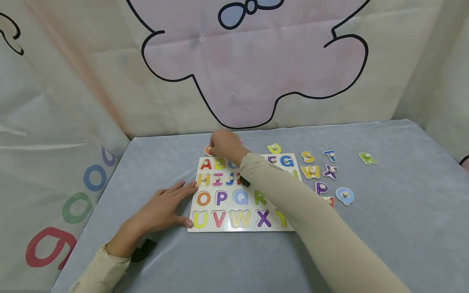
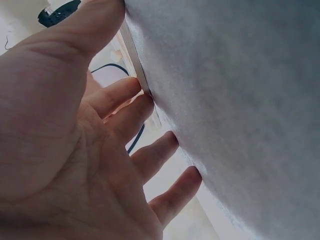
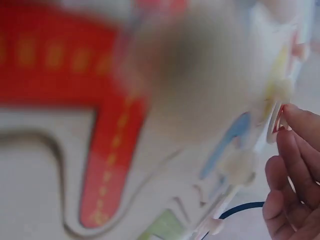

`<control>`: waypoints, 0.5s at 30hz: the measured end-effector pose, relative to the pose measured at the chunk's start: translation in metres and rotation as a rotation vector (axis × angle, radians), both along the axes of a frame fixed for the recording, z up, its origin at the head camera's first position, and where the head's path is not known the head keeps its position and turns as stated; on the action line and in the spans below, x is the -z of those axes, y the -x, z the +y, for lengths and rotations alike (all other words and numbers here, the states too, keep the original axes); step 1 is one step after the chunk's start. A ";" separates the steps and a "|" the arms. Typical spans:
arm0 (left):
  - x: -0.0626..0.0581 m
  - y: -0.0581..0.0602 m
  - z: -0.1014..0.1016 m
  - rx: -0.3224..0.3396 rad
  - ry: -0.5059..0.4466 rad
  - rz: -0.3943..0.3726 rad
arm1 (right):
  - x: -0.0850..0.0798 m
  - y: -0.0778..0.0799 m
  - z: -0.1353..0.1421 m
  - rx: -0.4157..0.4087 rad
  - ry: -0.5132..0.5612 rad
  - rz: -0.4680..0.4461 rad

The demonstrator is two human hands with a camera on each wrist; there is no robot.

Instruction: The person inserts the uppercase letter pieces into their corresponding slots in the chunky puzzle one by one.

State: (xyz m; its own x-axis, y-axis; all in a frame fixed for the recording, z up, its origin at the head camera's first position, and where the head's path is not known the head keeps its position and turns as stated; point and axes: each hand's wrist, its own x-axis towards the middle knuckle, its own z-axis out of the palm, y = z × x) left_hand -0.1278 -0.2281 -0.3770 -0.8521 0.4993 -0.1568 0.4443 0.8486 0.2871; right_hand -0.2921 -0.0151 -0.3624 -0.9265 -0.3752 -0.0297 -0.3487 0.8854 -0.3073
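Observation:
A white alphabet puzzle board point(image 1: 228, 206) lies on the cloth, with knobbed letters seated in its upper rows. My left hand point(image 1: 161, 209) rests along the board's left edge, fingers stretched out and thumb at the lower left corner. In the left wrist view its fingertips point(image 2: 172, 139) line the edge. My right hand point(image 1: 225, 144) reaches past the board's top edge. Thumb and fingertips pinch a small orange-red letter piece point(image 1: 209, 151), also seen edge-on in the right wrist view as a white-rimmed piece point(image 3: 276, 122). The right sleeve hides part of the board.
Loose letter pieces lie right of the board: an S point(image 1: 307, 156), T point(image 1: 329, 156), W point(image 1: 310, 171), X point(image 1: 330, 171), P point(image 1: 321, 187), Q point(image 1: 345, 196) and R point(image 1: 367, 158). A yellow U point(image 1: 274, 148) lies behind the board. Grey-blue cloth point(image 1: 220, 260) covers the table.

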 end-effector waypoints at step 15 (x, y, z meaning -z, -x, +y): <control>-0.002 -0.004 0.005 -0.044 0.038 0.000 | -0.047 -0.059 0.023 -0.087 0.063 -0.033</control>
State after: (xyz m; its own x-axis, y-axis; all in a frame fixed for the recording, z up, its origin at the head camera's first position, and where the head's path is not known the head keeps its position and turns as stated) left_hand -0.1243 -0.2229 -0.3749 -0.8730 0.4552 -0.1750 0.4067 0.8776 0.2538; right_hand -0.2329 0.0075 -0.3154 -0.8890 -0.4566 -0.0335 -0.4126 0.8307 -0.3738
